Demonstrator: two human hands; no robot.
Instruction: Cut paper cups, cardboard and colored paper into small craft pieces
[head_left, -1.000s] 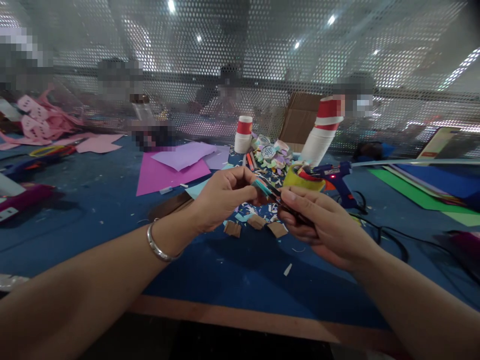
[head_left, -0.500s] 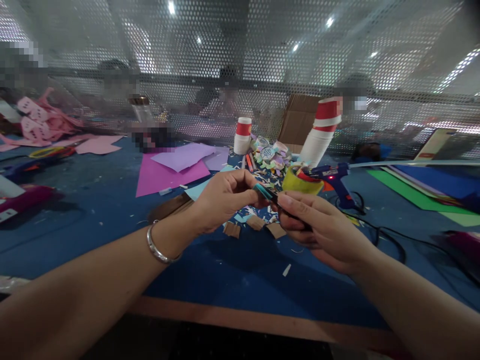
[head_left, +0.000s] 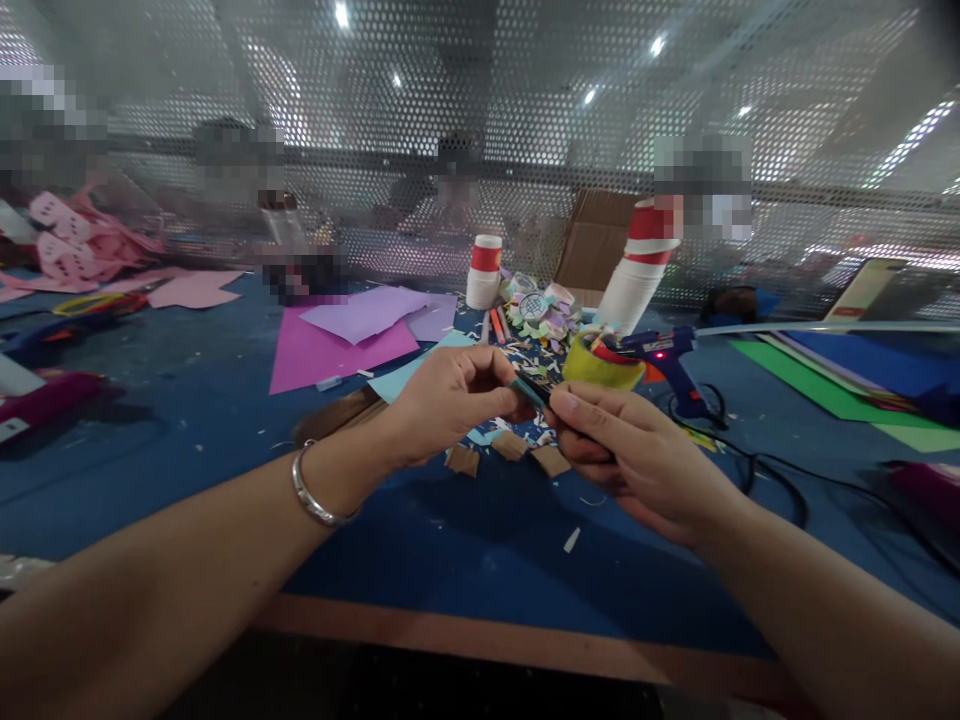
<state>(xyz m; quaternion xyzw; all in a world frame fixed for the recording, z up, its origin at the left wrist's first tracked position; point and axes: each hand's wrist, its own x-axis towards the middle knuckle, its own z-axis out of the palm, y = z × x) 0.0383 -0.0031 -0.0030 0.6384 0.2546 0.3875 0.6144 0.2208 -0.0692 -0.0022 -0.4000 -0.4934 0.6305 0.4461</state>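
Observation:
My left hand (head_left: pixel 450 400), with a silver bangle on its wrist, pinches a small teal strip (head_left: pixel 525 387) between thumb and fingers. My right hand (head_left: pixel 637 455) is closed round a thin dark tool whose tip meets the teal strip; most of the tool is hidden in my fingers. Both hands hover just above the blue table (head_left: pixel 187 420), over brown paper scraps (head_left: pixel 510 452) and small cuttings.
A yellow tape roll (head_left: pixel 600 365) and a blue glue gun (head_left: pixel 671 360) with its black cord lie behind my right hand. Purple and pink sheets (head_left: pixel 337 340), two red-and-white cup stacks (head_left: pixel 484 270), paper flowers (head_left: pixel 540 305), green and blue sheets (head_left: pixel 840 385) and a perforated screen stand farther back.
My hands have closed in on each other slightly; less of the teal strip shows between the fingers than before.

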